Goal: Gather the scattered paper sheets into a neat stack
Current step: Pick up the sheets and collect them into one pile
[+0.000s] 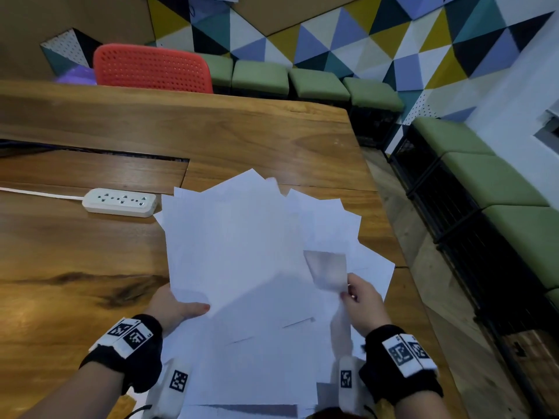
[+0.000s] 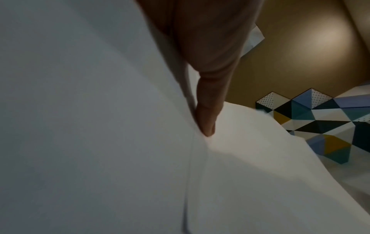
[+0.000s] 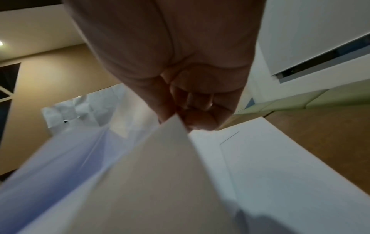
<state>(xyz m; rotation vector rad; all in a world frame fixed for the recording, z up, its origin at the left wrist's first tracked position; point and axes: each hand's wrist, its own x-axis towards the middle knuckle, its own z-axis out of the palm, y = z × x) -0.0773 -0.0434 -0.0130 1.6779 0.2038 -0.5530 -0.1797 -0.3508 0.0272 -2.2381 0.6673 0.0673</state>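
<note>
In the head view, the white paper sheets (image 1: 242,252) lay fanned in a loose, uneven pile on the near right part of the wooden desk (image 1: 90,267), with their corners pointing in many directions. Only this view showed the white power strip (image 1: 121,202) just beside the far left edge of the pile, the red chair (image 1: 151,68) behind the desk and the green benches (image 1: 484,176) along the wall at the right. The left hand (image 1: 175,306) held the near left edge of a large top sheet, the thumb on top and the other fingers hidden under the paper. The right hand (image 1: 363,303) pinched a lifted, curled sheet at the near right side of the pile.

In the left wrist view, the paper (image 2: 100,126) filled most of the picture and looked grey and a little bent. One finger (image 2: 208,114) of the left hand pressed along a sheet; the other fingers were not visible, so the grip there was closed on the sheet only as far as the head view showed it.

In the right wrist view, the fingertips (image 3: 200,120) of the right hand were together, clamped on the corner of one raised sheet (image 3: 160,174). Flat sheets lay on the desk below it, at the right.
</note>
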